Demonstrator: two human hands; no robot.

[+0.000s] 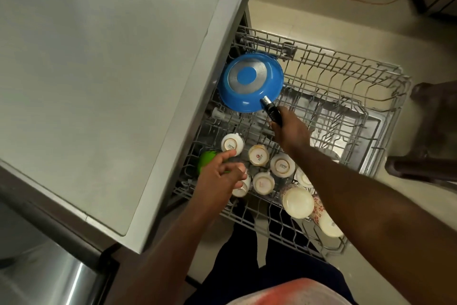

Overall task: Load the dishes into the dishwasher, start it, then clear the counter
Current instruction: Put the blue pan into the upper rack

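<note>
head: blue pan [251, 82] upside down

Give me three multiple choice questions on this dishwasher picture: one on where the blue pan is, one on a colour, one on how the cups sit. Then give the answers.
1. Where is the blue pan?
A. On the countertop
B. On the floor
C. Over the pulled-out rack

2. What colour is the pan's handle?
A. Black
B. Red
C. White

3. How do the cups sit in the rack?
A. Upright
B. Upside down
C. Stacked inside each other

Answers:
1 C: the right hand holds it by the handle above the rack's wires.
2 A: the grip in that hand is black, behind a shiny metal collar.
3 B: their printed bases face up.
</note>
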